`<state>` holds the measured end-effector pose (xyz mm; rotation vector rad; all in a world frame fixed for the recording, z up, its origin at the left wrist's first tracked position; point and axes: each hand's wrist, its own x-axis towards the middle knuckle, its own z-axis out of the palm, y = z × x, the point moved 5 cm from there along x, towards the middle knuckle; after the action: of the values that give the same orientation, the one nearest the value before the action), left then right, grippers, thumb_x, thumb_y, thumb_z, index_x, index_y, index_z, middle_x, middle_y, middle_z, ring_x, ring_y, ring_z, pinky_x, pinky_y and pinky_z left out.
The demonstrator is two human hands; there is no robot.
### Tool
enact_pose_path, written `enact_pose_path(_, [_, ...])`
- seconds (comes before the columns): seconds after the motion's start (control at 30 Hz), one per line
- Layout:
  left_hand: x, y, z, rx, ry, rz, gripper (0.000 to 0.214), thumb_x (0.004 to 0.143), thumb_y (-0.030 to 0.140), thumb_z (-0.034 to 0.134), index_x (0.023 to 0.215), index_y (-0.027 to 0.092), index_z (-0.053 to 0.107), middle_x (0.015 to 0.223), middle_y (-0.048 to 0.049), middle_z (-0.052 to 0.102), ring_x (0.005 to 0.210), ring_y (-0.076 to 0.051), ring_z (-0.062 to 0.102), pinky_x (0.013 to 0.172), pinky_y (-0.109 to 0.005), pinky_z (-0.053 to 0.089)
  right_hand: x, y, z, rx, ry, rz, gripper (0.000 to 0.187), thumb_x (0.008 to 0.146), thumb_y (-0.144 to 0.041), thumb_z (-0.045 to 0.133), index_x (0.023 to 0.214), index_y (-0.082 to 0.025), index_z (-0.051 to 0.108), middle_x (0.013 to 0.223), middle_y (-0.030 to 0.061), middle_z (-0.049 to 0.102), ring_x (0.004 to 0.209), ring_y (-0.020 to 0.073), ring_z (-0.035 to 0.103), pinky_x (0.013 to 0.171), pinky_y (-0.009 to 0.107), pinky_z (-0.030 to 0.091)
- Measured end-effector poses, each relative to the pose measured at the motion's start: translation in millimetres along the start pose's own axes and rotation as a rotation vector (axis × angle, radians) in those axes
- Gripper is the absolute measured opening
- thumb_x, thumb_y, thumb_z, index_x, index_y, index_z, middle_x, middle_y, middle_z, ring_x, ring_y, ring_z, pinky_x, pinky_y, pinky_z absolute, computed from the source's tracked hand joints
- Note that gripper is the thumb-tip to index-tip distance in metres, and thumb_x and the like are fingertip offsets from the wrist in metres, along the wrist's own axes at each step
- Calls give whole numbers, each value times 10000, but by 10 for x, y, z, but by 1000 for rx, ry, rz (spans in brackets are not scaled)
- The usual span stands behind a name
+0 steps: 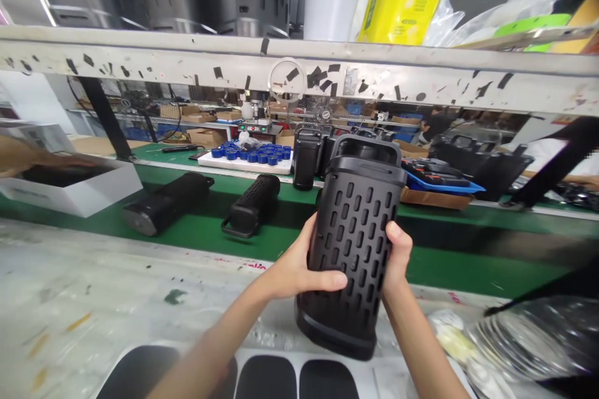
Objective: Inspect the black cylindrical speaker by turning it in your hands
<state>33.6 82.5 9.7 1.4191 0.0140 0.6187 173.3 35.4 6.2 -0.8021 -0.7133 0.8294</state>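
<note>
Head view: both hands [349,262] clasp upright black perforated speaker [352,243]; white tray [246,165] holds blue caps [250,153].

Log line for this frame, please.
left hand: grips black speaker side | right hand: grips other side | speaker: upright over bench | behind: two speakers lying on green belt

Bench [93,287] lies bare at 9 o'clock; 2 speakers [255,204] block 11 o'clock, plastic bags [524,336] crowd 4 o'clock.
</note>
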Motion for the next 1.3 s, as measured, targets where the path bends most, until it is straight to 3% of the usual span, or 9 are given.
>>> enact_pose_path(0.37, [13, -32, -21, -46, 133, -82, 875, 709, 367, 855, 1430, 162, 403, 1514, -142, 501, 1419, -355, 458, 1181, -454, 381, 22, 31, 67, -50, 51, 70, 566, 589, -763, 744, 729, -217, 687, 891, 92, 721, 1072, 376, 662, 866, 499, 608])
enact_pose_path(0.47, [2, -83, -46, -92, 218, -156, 815, 719, 432, 839, 1390, 166, 462, 1469, -146, 549, 1383, -368, 498, 1144, -469, 410, 63, 116, 75, -112, 65, 136, 624, 652, -803, 654, 814, -205, 724, 894, 107, 731, 1105, 384, 657, 916, 518, 595])
enact_pose_path(0.6, [-22, -144, -100, -143, 334, -221, 720, 708, 493, 794, 1277, 125, 549, 1291, -184, 662, 1219, -411, 616, 990, -488, 497, 101, 110, 55, -275, 38, 174, 852, 666, -898, 585, 1102, -180, 728, 1154, 119, 708, 1271, 380, 567, 1090, 525, 497])
enact_pose_path(0.67, [-32, -124, -146, -146, 391, -207, 681, 689, 474, 794, 1231, 124, 575, 1237, -178, 686, 1165, -404, 644, 930, -458, 516, 49, -1, 67, -396, -2, 155, 960, 697, -891, 629, 1358, -195, 621, 1379, 88, 598, 1400, 336, 448, 1211, 479, 364])
enact_pose_path(0.73, [-43, -58, -218, -129, 455, -157, 662, 678, 428, 817, 1230, 152, 579, 1278, -148, 670, 1200, -372, 628, 935, -411, 514, -69, -138, 107, -520, -46, 141, 1076, 730, -808, 725, 1565, -218, 391, 1561, 49, 401, 1497, 291, 291, 1277, 438, 210])
enact_pose_path(0.87, [-85, 116, -385, -101, 577, -62, 631, 677, 410, 824, 1207, 165, 587, 1249, -118, 676, 1178, -331, 632, 938, -377, 521, -360, -183, 297, -724, -321, 234, 1072, 870, -665, 654, 1644, -246, 45, 1655, -34, 120, 1545, 219, 130, 1274, 436, 88])
enact_pose_path(0.97, [-125, 219, -467, -119, 638, -33, 621, 693, 454, 791, 1197, 156, 586, 1192, -118, 688, 1095, -310, 662, 904, -375, 542, -448, -90, 398, -668, -472, 192, 987, 910, -489, 592, 1640, -240, -23, 1656, -33, 125, 1538, 175, 156, 1252, 417, 181])
enact_pose_path(1.1, [-165, 316, -476, -128, 644, -16, 611, 691, 436, 798, 1199, 163, 598, 1185, -111, 692, 1045, -285, 681, 873, -356, 561, -444, 4, 391, -528, -552, 117, 901, 913, -325, 627, 1638, -304, 93, 1633, -10, 257, 1488, 165, 310, 1163, 298, 389])
enact_pose_path(1.3, [-203, 396, -455, -108, 638, 8, 581, 682, 402, 844, 1162, 163, 618, 1161, -100, 715, 1036, -278, 697, 873, -356, 586, -511, -1, 472, -582, -563, 94, 1025, 856, -176, 673, 1637, -290, 19, 1638, -1, 246, 1435, 106, 392, 1140, 196, 359])
